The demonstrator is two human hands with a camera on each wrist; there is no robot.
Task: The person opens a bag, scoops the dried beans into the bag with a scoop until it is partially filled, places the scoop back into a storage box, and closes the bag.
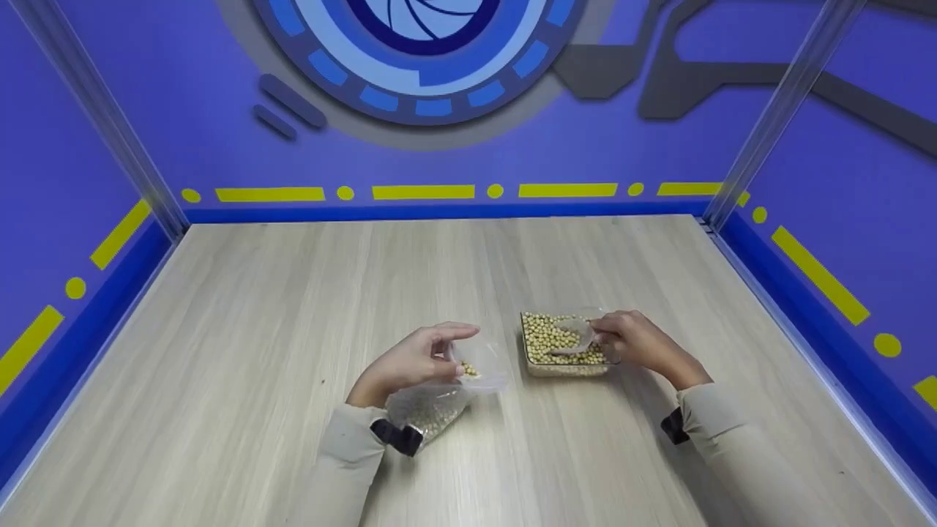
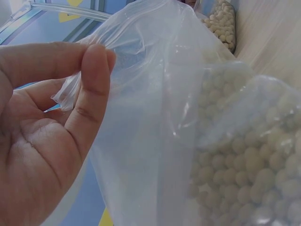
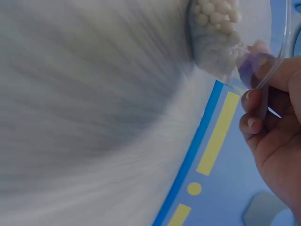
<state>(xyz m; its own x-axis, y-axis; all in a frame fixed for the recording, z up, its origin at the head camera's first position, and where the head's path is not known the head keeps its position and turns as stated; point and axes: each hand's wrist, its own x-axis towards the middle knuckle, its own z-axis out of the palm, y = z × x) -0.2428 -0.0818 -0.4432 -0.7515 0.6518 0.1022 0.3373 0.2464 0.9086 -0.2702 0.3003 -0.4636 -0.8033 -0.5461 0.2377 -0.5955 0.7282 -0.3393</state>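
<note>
My left hand pinches the top edge of a clear plastic bag between thumb and fingers. The bag's mouth gapes toward the right, and its lower part lies on the table, full of round yellow beans. To the right stands a clear rectangular container filled with the same beans. A small clear scoop dips into them, its handle gripped by my right hand at the container's right side. The handle end is hidden by the fingers.
A light wood-grain table lies under everything. Blue panels with yellow markings rise at its back and both sides. Dark straps sit at the wrists, over pale sleeves.
</note>
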